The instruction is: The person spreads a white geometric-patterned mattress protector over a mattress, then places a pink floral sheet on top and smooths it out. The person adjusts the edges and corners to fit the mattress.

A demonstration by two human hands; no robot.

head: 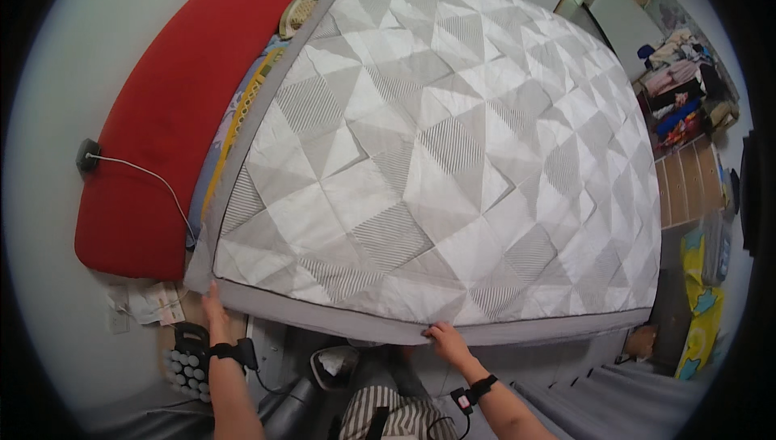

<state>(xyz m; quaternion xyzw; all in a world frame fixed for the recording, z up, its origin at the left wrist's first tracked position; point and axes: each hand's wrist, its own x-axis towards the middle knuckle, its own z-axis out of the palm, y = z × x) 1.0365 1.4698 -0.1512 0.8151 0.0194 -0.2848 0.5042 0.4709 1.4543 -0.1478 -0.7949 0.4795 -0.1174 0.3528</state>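
A quilted bedspread [388, 179] with grey and white triangles and striped patches spreads over the bed in front of me. A plain grey border [327, 318] runs along its near and left edges. My left hand [216, 312] is at the near left corner, touching the border; its grip is partly hidden. Further right, my right hand [450, 343] pinches the near border, its fingertips on the fabric. Both my wrists wear black straps with small cabled devices.
A red padded headboard [151, 155] stands along the left wall, with a charger [90, 155] and white cable across it. Near my left arm is a black device with grey knobs [188, 373]. A waste bin [333, 367] stands by my legs. Piled clothes [682, 85] lie far right.
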